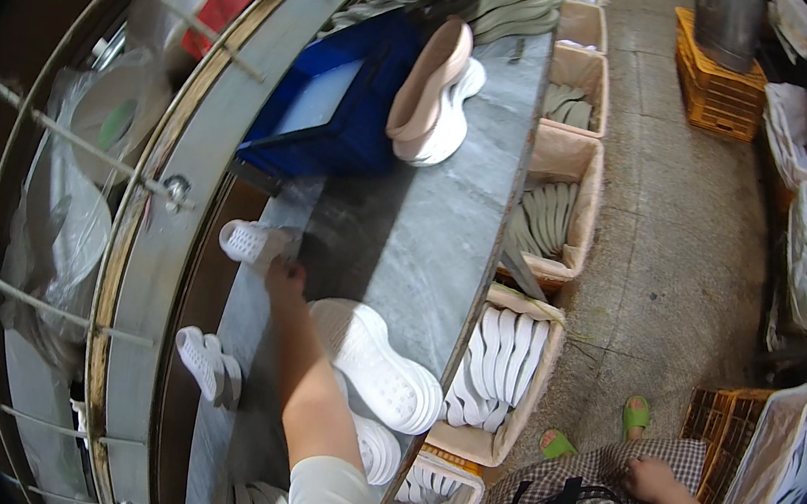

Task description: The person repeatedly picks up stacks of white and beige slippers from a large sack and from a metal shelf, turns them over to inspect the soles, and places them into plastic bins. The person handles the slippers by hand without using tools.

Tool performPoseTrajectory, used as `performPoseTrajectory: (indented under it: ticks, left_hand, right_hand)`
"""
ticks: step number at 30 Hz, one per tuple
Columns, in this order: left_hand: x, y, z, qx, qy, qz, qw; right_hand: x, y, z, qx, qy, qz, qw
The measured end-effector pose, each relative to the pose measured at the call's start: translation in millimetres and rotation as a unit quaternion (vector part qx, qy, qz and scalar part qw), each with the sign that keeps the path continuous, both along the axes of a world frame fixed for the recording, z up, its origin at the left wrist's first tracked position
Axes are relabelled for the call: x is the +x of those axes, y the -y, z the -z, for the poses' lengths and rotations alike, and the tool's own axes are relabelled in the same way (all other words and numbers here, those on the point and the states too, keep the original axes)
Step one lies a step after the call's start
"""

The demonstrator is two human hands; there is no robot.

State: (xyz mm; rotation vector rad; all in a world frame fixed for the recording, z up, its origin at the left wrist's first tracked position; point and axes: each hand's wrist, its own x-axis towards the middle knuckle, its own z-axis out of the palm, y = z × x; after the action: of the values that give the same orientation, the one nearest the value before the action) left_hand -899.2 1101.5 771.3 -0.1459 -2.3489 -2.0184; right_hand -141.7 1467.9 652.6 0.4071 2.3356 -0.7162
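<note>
My left arm reaches across the grey metal table (425, 245), and my left hand (286, 280) is closed on the end of a white shoe sole (251, 243) with a perforated surface. A pair of similar white soles (208, 366) lies by the table's far-left edge. Below my forearm rests a stack of larger white soles (373, 374), with more white soles (377, 448) beneath it. At my waist, my right hand (650, 479) is curled against my checked apron (551, 487); whether it grips the cloth is hidden.
A blue bin (336, 103) stands on the table beside a pinkish sole and a white sole (439, 130). Green-grey soles (519, 4) are piled at the far end. Lined crates (548, 391) of soles line the table's right side. Orange crates (720, 94) stand across the aisle.
</note>
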Motion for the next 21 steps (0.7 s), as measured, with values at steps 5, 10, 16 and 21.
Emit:
performPoseTrajectory:
  ticks: [5, 10, 16, 21]
  left_hand:
    - [79.4, -34.0, -82.1, 0.504, 0.317, -0.086, 0.799]
    - [312.2, -103.8, -129.8, 0.418, 0.286, 0.063, 0.860]
    - [516.4, -205.2, -135.0, 0.303, 0.342, 0.212, 0.864]
    - [565.4, -256.9, -128.1, 0.074, 0.329, 0.346, 0.875]
  right_hand:
    - [-43.1, -12.7, -26.2, -0.048, -0.084, 0.013, 0.995]
    - [-127.9, -43.1, -80.4, -0.179, -0.353, 0.094, 0.914]
    - [-195.0, -48.2, -163.7, -0.705, -0.278, 0.268, 0.594]
    - [-157.9, -85.3, -207.9, -0.822, -0.276, 0.272, 0.417]
